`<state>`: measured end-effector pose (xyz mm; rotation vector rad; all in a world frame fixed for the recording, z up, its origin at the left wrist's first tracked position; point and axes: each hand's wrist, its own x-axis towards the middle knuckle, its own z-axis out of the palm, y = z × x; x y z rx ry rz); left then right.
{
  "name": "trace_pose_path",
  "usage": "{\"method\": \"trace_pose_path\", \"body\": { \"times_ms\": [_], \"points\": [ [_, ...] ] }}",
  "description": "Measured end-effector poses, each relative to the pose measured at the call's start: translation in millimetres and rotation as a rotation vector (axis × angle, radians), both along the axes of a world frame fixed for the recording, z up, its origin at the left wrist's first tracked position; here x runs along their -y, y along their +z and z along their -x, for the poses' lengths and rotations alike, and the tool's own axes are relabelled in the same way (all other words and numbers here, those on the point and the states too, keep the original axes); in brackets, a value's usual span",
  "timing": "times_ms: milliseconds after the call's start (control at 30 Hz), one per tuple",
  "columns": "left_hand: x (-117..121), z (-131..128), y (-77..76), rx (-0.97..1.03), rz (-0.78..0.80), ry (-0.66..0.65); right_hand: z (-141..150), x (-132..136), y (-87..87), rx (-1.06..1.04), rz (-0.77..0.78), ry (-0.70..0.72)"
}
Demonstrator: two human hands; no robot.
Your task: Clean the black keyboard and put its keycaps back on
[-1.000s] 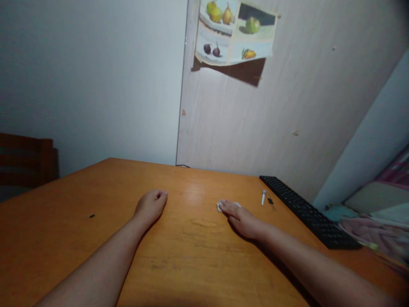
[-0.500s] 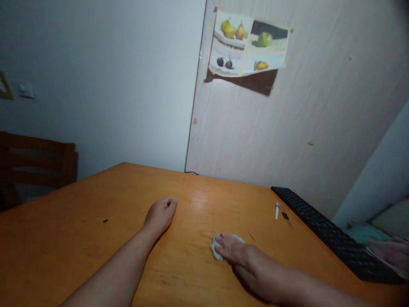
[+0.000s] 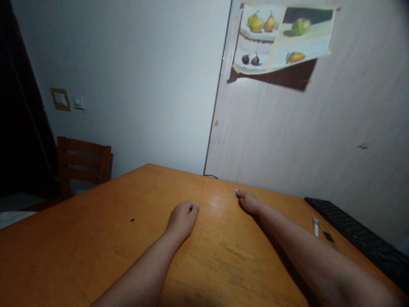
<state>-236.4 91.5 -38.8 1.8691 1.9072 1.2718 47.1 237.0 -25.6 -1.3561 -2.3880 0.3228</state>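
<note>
My right hand (image 3: 249, 201) reaches out to the far side of the orange-brown wooden table (image 3: 220, 238), near its back edge. Its fingers hold a small white cloth (image 3: 236, 192) against the tabletop; most of the cloth is hidden under them. My left hand (image 3: 183, 217) rests on the table in a loose fist, thumb side up, left of the right hand. Nothing shows in that fist. A tiny black object (image 3: 132, 220) lies on the wood to the left of it.
A black keyboard (image 3: 361, 230) lies along the table's right side. Beside it are a small white stick-like object (image 3: 316, 227) and a flat black piece (image 3: 328, 236). A wooden chair (image 3: 84, 162) stands beyond the left edge. A fruit painting (image 3: 284, 38) hangs on the panel behind.
My right hand has slid the cloth away from me, from the near middle of the table to near its back edge. The left fist stays in place while the view has turned left.
</note>
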Motion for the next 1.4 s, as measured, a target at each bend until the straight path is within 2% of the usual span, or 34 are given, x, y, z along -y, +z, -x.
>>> {"method": "trace_pose_path", "body": {
  "times_ms": [100,300,367,467,533,567,633,700,800,967,1067,1133,1200,1300,1400],
  "points": [
    [1.9,-2.6,4.6,0.016,-0.006,-0.009,4.2,47.9,-4.0,0.022,0.026,0.074],
    [4.7,-4.5,9.4,0.086,0.028,-0.015,8.9,210.3,4.4,0.022,0.109,0.434],
    [4.9,-4.1,9.2,0.097,0.025,-0.016,8.3,252.6,-7.5,0.032,0.135,0.509],
    [3.4,-2.9,7.6,0.123,0.013,-0.009,3.0,283.3,-37.0,0.068,0.229,0.678],
    [1.5,-2.1,5.7,0.147,0.008,-0.001,-0.3,285.7,-45.9,0.072,0.283,0.697],
    [0.5,-1.7,4.8,0.159,0.007,0.003,-0.5,283.2,-43.9,0.067,0.292,0.701],
    [-1.4,-1.0,3.1,0.182,0.009,0.008,3.6,272.1,-28.5,0.041,0.265,0.692],
    [-2.7,-0.2,2.1,0.203,0.013,0.011,13.7,250.3,-7.5,0.013,0.202,0.625],
    [-3.3,1.0,2.1,0.226,0.030,0.010,33.1,191.3,10.7,0.004,0.106,0.520],
    [-2.6,1.8,3.6,0.251,0.065,0.020,58.8,65.3,9.6,0.078,0.045,0.179],
    [-3.0,1.4,4.9,0.259,0.075,0.017,74.4,24.6,12.0,0.079,0.031,0.130],
    [-3.5,1.1,5.8,0.274,0.078,0.013,85.4,22.1,12.1,0.084,0.029,0.138],
    [-3.8,1.1,6.7,0.300,0.079,0.010,94.4,38.7,9.6,0.092,0.038,0.172],
    [-3.5,1.4,7.9,0.346,0.078,0.006,99.6,94.0,7.0,0.093,0.055,0.292],
    [-1.9,2.0,9.4,0.385,0.075,0.000,91.7,169.9,10.7,0.060,0.055,0.532]
  ]
}}
